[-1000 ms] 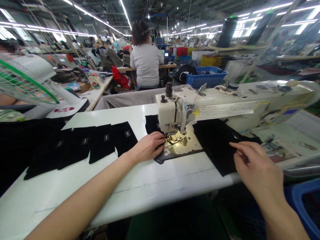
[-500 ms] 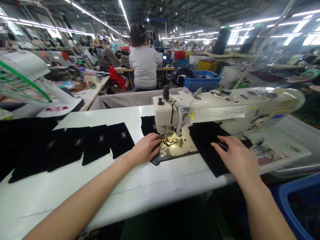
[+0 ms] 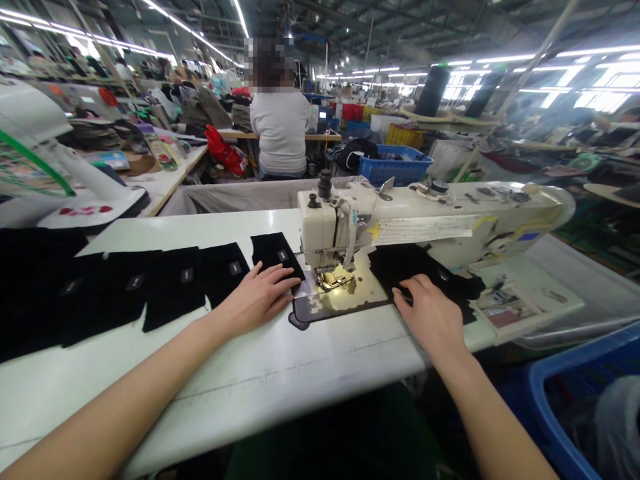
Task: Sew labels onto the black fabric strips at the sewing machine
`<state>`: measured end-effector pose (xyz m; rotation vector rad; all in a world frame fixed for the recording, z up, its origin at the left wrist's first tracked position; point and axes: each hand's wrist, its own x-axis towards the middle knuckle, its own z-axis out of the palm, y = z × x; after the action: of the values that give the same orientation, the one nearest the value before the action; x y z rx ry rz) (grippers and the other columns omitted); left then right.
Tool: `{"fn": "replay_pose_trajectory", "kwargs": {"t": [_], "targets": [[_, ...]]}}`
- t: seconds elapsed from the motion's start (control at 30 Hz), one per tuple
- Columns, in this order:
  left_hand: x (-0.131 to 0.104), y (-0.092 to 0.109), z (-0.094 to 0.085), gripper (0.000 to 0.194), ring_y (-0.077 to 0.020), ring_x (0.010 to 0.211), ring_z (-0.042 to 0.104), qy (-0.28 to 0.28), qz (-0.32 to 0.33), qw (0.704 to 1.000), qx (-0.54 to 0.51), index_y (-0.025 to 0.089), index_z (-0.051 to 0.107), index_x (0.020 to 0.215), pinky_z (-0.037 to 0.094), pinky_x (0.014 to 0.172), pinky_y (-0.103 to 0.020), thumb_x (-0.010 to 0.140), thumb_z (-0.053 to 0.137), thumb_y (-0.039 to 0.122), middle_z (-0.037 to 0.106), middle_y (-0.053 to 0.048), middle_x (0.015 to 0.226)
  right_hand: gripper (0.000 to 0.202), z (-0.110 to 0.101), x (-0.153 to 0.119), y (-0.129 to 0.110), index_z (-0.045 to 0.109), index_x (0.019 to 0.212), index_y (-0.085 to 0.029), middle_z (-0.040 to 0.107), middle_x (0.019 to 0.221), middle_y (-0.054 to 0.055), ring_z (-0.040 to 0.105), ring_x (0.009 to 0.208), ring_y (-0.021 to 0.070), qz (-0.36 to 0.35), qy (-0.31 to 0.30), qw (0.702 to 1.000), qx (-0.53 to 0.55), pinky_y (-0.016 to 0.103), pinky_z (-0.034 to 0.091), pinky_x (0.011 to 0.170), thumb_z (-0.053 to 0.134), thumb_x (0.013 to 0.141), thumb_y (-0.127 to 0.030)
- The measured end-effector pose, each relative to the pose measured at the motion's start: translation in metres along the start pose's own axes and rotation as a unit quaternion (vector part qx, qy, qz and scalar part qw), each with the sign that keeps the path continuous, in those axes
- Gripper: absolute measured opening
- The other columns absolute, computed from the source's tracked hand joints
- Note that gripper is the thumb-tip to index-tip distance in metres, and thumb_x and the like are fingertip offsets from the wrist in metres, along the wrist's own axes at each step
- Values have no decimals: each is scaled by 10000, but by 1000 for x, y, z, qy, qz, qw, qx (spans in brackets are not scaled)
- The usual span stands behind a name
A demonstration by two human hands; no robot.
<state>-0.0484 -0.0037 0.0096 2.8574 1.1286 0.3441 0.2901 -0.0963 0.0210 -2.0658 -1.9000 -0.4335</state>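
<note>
Head view, dial centred on the presser foot of my sewing machine. Labelled piece: one, black cloth, between nine and ten o'clock, flat on the pale tabletop. Left hand, just below nine: fingers spread and released, clasping nothing, laid over that piece's near edge. Right hand, between three and four: thumb and forefinger curled at the dark panel, three o'clock; whether they grasp its edge, I cannot tell. Step in hand, by my judgement: handling cloth on both sides of the foot, none visible beneath it. Next move, I judge, calls for a flat layer and a light, even touch. Materials: panel, matt, soft-looking, irregular in outline; row of pieces, nine o'clock, overlapping, roughly four-sided, small grey labels; plate, brass-coloured, worn in ragged patches; machine casing, cream, smooth, rounded at its far end.
</note>
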Motion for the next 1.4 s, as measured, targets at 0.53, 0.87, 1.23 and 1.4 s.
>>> {"fn": "replay_pose_trajectory", "kwargs": {"t": [0.53, 0.87, 1.23, 1.4], "targets": [[-37, -85, -17, 455, -288, 1434, 420, -55, -20, 998, -1, 363, 490, 1461, 271, 1173, -624, 1038, 345, 451, 477, -32, 1539, 333, -79, -16, 48, 776, 969, -274, 766, 819, 34, 709, 722, 238, 122, 116, 967, 191, 316, 519, 643, 566, 900, -522], [-35, 60, -54, 544, -282, 1124, 649, 196, -20, 929, -314, 262, 512, 1437, 559, 941, -438, 993, 452, 571, 671, -110, 1273, 309, -107, -40, -8, 806, 940, -281, 745, 739, -7, 685, 637, 182, 52, -226, 843, 486, 230, 534, 528, 648, 874, -537], [-1, 62, -42, 283, -155, 688, 658, -24, -285, 754, -592, 174, 725, 771, 512, 654, -269, 807, 729, 455, 733, -10, 760, 300, -40, -90, -73, 784, 1052, -256, 745, 1069, 54, 702, 934, 222, 84, -220, 795, 559, 286, 564, 832, 578, 952, -450], [19, 46, -11, 141, -155, 678, 647, 0, -287, 804, -521, 163, 728, 775, 500, 655, -270, 730, 779, 286, 725, -7, 745, 411, -18, -117, -86, 669, 1257, -214, 712, 807, 18, 684, 713, 186, 137, -194, 795, 559, 260, 570, 690, 591, 947, -472]]}}
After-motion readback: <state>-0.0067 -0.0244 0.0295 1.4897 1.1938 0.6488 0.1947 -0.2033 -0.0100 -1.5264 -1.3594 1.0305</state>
